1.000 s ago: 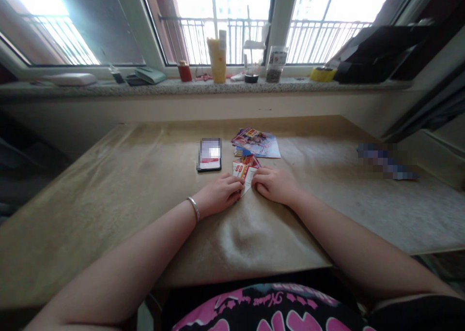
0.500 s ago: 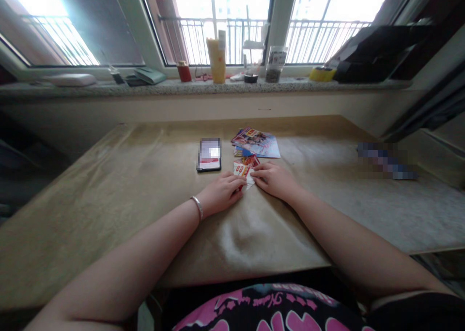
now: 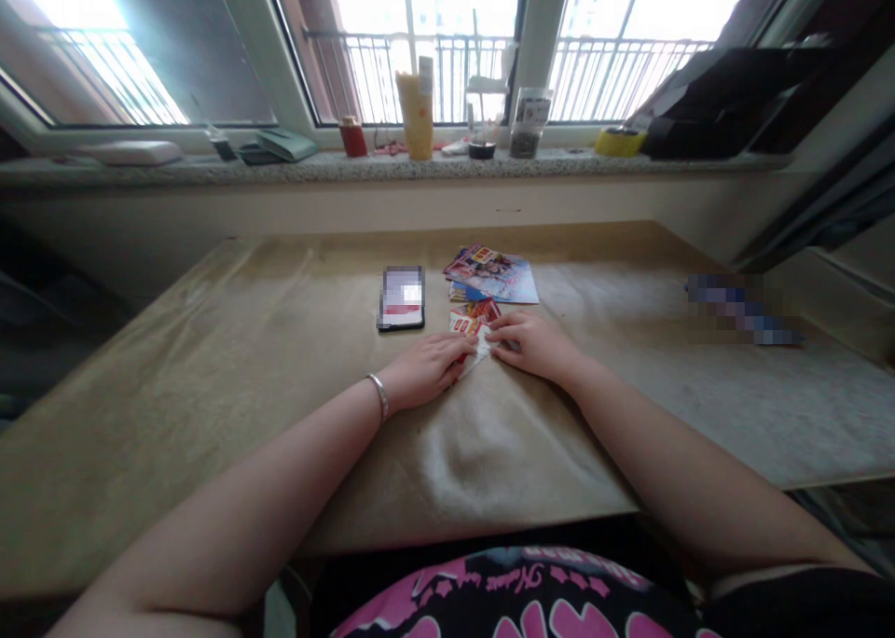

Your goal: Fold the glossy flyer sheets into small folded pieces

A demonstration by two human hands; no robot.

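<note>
A small red-and-white printed paper [image 3: 474, 326] lies on the tan table [image 3: 244, 358] in front of me, folded. My left hand [image 3: 426, 369] rests on its left part with fingers flat and pressed down on it. My right hand [image 3: 532, 343] presses the paper's right edge with fingertips together. A silver bracelet [image 3: 378, 396] circles my left wrist. Much of the paper is hidden under both hands.
A phone [image 3: 402, 298] lies just left of the paper. Colourful leaflets [image 3: 493, 275] lie behind it. A blurred object [image 3: 741, 309] sits at the right. The windowsill [image 3: 392, 165] carries a yellow cup, jars, a red container and a yellow tape roll.
Both hands have slid a little farther from me along the paper, flattening it. The right fingertips moved up toward the paper's far edge.
</note>
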